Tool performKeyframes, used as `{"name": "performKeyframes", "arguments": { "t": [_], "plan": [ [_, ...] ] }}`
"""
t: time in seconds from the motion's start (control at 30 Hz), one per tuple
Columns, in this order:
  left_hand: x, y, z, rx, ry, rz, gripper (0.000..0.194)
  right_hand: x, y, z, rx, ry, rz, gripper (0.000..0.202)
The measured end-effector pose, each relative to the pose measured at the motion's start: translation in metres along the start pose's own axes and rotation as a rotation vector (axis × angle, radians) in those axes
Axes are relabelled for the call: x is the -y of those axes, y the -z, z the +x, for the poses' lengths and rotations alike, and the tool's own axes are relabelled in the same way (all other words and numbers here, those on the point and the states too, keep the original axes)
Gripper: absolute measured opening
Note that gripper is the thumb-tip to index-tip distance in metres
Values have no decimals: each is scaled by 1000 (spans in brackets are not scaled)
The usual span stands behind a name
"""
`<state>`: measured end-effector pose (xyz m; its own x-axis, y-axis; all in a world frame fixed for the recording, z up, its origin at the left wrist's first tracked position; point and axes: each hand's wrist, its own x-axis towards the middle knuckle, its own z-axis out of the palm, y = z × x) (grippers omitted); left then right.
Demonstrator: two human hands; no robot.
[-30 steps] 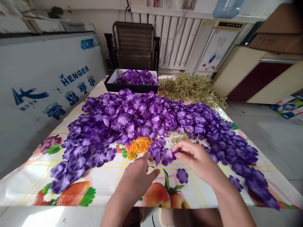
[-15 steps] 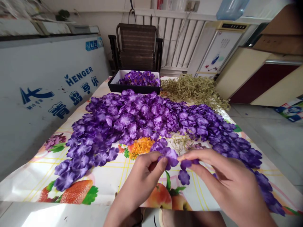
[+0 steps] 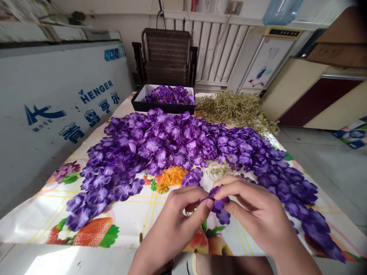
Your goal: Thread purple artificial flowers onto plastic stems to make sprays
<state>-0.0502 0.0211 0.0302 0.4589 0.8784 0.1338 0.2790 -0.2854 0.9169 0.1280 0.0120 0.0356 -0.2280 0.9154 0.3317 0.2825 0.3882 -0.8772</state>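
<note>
A printed cloth covered the table, with a chair beyond its far edge. The left hand and right hand met above the near part, both pinching purple petals between their fingertips. One loose flower piece lay just below the right fingertips. Ahead of both hands spread a wide heap of purple flowers; the orange bits lay ahead and to the left of the left hand. Farther ahead stood a black box of flowers, with greenish stems to its right.
</note>
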Motion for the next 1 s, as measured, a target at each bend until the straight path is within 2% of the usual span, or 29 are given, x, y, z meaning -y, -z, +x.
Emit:
{"name": "performKeyframes", "arguments": {
  "t": [0.2,0.37,0.47,0.6,0.7,0.8,0.87,1.0],
  "plan": [
    [0,-2,-2,14,-37,141,20,0,1,-1,-6,18,-78,20],
    [-2,-4,0,38,-70,426,16,2,-1,-2,-3,7,-162,22],
    [-2,-6,0,11,-108,557,19,3,-2,-2,15,-46,-174,19],
    [-2,-6,0,-45,-163,622,19,5,0,-4,32,-141,-157,32],
    [-4,-4,-3,-79,-127,426,14,5,5,-4,9,-103,-68,24],
    [-6,-2,-6,-160,-40,63,20,5,7,-5,-45,-87,163,25],
    [-7,-2,-8,-196,22,-101,25,5,5,-5,-29,-92,308,25],
    [-12,-3,-6,-113,91,-220,18,7,-1,-6,10,-95,404,25]
  ]
}}
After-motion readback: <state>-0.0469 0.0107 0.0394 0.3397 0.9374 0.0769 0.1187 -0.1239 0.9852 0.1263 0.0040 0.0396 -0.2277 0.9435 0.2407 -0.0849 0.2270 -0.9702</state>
